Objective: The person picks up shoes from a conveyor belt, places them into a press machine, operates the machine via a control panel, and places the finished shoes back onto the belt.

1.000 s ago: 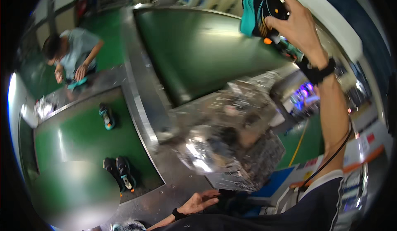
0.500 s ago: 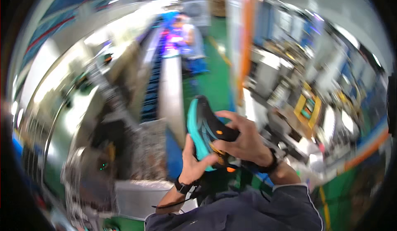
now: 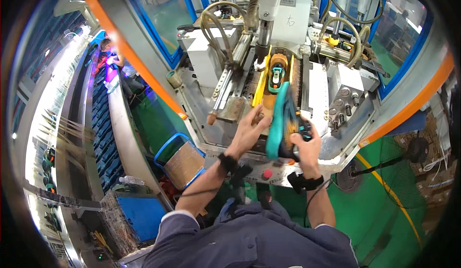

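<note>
A sports shoe (image 3: 277, 131) with a teal sole and a black upper with orange details is in my right hand (image 3: 309, 149), slightly blurred and tilted with its sole toward my left. My right fingers wrap round its collar end. My left hand (image 3: 248, 132) is beside the sole, fingers apart and holding nothing; it appears not to touch the shoe. Just beyond is a press machine (image 3: 201, 59) with a tan cradle (image 3: 270, 100) between yellow side pads (image 3: 260, 88). Within the cradle lies a teal, black and white shoe-shaped piece (image 3: 277, 76).
A red button (image 3: 267, 174) is on the machine's front edge. To the left stand a blue-framed chair (image 3: 180, 165) and a long conveyor (image 3: 126, 124), with another person (image 3: 120, 62) at its far end. A fan (image 3: 414, 150) stands at right. Orange-edged frame posts (image 3: 129, 52) flank the machine.
My view has turned from the conveyor aisle to the press machine. Both hands held the shoe earlier; now my left hand has come off it and only the right grips it.
</note>
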`<state>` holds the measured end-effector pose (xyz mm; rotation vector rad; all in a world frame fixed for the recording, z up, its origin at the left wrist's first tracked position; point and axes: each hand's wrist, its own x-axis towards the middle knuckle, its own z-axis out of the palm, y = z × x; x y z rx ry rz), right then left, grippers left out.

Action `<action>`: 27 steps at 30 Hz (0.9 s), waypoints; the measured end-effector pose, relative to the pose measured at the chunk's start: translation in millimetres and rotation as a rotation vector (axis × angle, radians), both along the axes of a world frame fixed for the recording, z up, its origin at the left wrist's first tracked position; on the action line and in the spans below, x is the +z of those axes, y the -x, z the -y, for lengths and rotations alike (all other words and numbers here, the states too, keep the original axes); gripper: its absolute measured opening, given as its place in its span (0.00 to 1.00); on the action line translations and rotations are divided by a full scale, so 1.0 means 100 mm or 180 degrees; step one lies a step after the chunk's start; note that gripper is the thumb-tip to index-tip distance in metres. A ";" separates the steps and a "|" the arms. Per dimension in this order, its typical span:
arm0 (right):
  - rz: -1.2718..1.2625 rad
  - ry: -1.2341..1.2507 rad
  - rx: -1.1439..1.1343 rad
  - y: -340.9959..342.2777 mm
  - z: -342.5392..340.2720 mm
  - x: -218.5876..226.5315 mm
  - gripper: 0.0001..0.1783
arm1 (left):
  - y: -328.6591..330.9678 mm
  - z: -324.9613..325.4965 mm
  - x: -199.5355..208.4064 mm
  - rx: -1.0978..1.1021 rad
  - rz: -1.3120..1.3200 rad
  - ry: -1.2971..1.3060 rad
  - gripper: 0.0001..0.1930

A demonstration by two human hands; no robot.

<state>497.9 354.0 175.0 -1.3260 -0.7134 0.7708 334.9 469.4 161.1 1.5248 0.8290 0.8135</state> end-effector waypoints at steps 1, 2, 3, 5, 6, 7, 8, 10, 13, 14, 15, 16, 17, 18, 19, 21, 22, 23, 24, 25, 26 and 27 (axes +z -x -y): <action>0.0174 -0.0192 -0.0198 -0.22 -0.02 -0.03 0.30 | -0.27 -0.25 -0.13 0.0213 0.0156 0.0554 0.36; -0.0190 -0.0159 -0.0338 -0.41 -0.04 -0.04 0.30 | -0.47 -0.55 -0.24 0.0416 -0.0064 0.0464 0.35; 0.0136 -0.0176 -0.0550 -0.59 -0.07 -0.03 0.29 | -0.70 -0.80 -0.37 0.0670 -0.0073 0.0406 0.32; -0.0094 -0.0348 -0.0794 -0.87 -0.10 -0.01 0.28 | -1.07 -1.35 -0.59 0.0717 -0.0752 -0.0122 0.43; 0.0202 -0.0330 -0.0905 -0.98 -0.08 0.01 0.28 | -1.24 -1.63 -0.69 0.0666 -0.1088 -0.0048 0.46; 0.0398 -0.0236 -0.1052 -1.07 -0.06 0.03 0.28 | -1.44 -1.81 -0.82 0.0877 -0.1152 0.0033 0.49; 0.0504 -0.0244 -0.1157 -1.14 -0.07 0.03 0.28 | -1.61 -1.98 -0.94 0.0952 -0.1322 -0.0040 0.50; 0.0848 -0.0063 -0.1339 -1.26 -0.06 0.04 0.28 | -1.92 -2.17 -1.20 0.1264 -0.1719 -0.0278 0.46; 0.0949 0.0067 -0.1517 -1.44 -0.20 0.00 0.27 | -2.16 -2.42 -1.45 0.1251 -0.2137 -0.0093 0.36; 0.1196 0.0220 -0.1550 -1.53 -0.31 0.00 0.27 | -2.18 -2.50 -1.48 0.1239 -0.2127 -0.0097 0.36; 0.1365 0.0287 -0.1517 -1.63 -0.44 0.02 0.27 | -2.16 -2.57 -1.49 0.1124 -0.2162 -0.0002 0.35; 0.1773 0.0585 -0.1628 -1.74 -0.63 0.04 0.26 | -2.10 -2.61 -1.47 0.1011 -0.2206 0.0090 0.33; 0.1805 0.0649 -0.1527 -1.84 -0.82 0.07 0.25 | -2.01 -2.60 -1.43 0.1110 -0.1938 0.0014 0.30; 0.1685 0.0692 -0.1358 -1.93 -1.07 0.11 0.22 | -1.88 -2.58 -1.36 0.0985 -0.1094 0.0549 0.26; 0.1887 0.0929 -0.1142 -2.02 -1.32 0.17 0.21 | -1.72 -2.53 -1.25 0.0722 -0.0467 0.1219 0.23; 0.1974 0.1228 -0.0618 -2.07 -1.85 0.22 0.25 | -1.23 -2.26 -1.02 -0.0008 0.0636 0.2768 0.16; 0.2426 0.1292 -0.0565 -2.05 -2.09 0.22 0.27 | -0.97 -2.01 -0.90 -0.0167 0.0896 0.2918 0.15; 0.2946 0.1520 -0.0407 -2.03 -2.35 0.21 0.29 | -0.65 -1.76 -0.78 -0.0628 0.1121 0.2863 0.15; 0.2897 0.1755 -0.0092 -1.95 -2.70 0.14 0.29 | -0.33 -1.50 -0.64 -0.0804 0.1190 0.2636 0.15; 0.2771 0.2271 0.0456 -1.88 -2.99 0.07 0.32 | -0.11 -1.24 -0.51 -0.0573 0.1333 0.2336 0.16; 0.2735 0.2381 0.0456 -1.76 -3.22 -0.09 0.32 | 0.18 -1.05 -0.38 -0.0577 0.1206 0.2614 0.17; 0.2766 0.2364 0.0496 -1.63 -3.42 -0.26 0.33 | 0.45 -0.86 -0.26 -0.0411 0.1033 0.2638 0.16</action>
